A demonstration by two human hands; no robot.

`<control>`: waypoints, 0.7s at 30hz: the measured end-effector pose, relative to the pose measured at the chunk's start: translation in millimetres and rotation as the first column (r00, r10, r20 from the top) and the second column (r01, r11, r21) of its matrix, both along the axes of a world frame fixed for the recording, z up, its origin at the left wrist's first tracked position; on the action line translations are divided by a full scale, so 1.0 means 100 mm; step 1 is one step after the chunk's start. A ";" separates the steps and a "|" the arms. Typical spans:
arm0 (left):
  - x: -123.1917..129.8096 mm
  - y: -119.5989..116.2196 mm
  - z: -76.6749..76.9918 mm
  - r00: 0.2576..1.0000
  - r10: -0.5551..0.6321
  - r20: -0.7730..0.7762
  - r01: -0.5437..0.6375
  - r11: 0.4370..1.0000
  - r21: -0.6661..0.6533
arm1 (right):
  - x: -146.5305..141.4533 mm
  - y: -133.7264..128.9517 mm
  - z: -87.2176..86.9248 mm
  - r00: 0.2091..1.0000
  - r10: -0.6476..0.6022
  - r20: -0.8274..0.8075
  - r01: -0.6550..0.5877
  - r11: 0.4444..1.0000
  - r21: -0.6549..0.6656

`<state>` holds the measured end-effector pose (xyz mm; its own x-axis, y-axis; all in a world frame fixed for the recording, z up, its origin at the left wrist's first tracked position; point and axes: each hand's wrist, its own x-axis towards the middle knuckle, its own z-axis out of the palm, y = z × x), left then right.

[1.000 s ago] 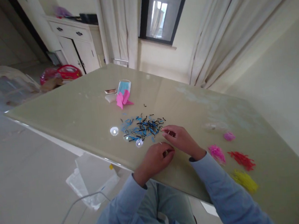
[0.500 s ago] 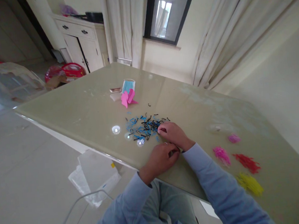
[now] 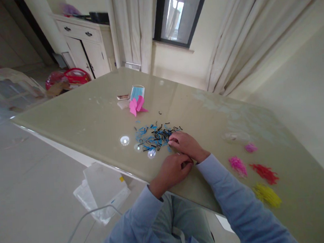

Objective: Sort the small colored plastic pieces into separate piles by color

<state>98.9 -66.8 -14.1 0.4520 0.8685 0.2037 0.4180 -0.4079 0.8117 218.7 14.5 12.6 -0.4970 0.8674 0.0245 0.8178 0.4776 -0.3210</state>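
Note:
A loose pile of small black and blue rubber bands (image 3: 154, 136) is spread on the glossy table (image 3: 99, 123). My right hand (image 3: 187, 145) rests at the pile's right edge, its thumb and fingers curled together by the black bands. What its fingertips pinch is too small to make out. Just nearer to me, my left hand (image 3: 172, 172) lies low over the table with fingers bent in and tips pressed together, beside the right wrist. Whatever those tips hold is hidden.
On the right lie piles of pink (image 3: 237, 166), red (image 3: 265, 173) and yellow bands (image 3: 267, 195), plus a small purple-pink clump (image 3: 250, 147). Beyond the pile are a pink folded paper shape (image 3: 137, 106) and a blue face mask (image 3: 137, 92). Plastic sheets (image 3: 102, 189) hang left of the front edge.
The whole view has shifted slightly, so the table items sit a little further left. Both hands keep nearly the same place and pose, with only slight finger movement.

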 end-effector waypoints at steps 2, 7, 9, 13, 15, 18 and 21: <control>0.00 0.00 0.01 1.000 0.000 -0.005 0.000 1.000 -0.001 | 0.01 0.02 -0.02 1.000 0.010 -0.006 -0.010 1.000 -0.004; -0.01 0.00 0.03 1.000 0.002 -0.005 -0.003 1.000 -0.005 | 0.01 0.02 -0.05 0.999 0.003 -0.051 -0.003 1.000 0.004; -0.01 -0.01 0.02 1.000 -0.001 0.005 0.001 1.000 0.000 | 0.01 0.01 -0.06 0.996 -0.017 -0.085 0.018 1.000 0.019; -0.01 -0.01 0.00 0.999 -0.001 0.039 0.001 1.000 0.005 | 0.04 -0.07 -0.04 0.985 -0.059 -0.165 0.070 0.996 0.060; -0.01 -0.01 -0.01 0.999 -0.004 0.045 0.004 1.000 0.002 | 0.08 -0.12 -0.02 0.978 -0.071 -0.195 0.088 0.993 0.077; -0.02 0.00 -0.02 0.999 -0.002 0.045 0.002 1.000 0.004 | 0.16 -0.23 0.03 0.945 -0.109 -0.308 0.131 0.990 0.054; -0.02 0.00 -0.02 0.999 -0.002 0.048 0.002 1.000 0.004 | 0.26 -0.40 0.10 0.811 -0.224 -0.541 0.198 0.974 -0.107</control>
<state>96.4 -67.1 -16.0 0.4437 0.8666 0.2283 0.3779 -0.4119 0.8292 244.5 -25.7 22.5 -0.2174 0.9561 0.1965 0.5812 0.2886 -0.7609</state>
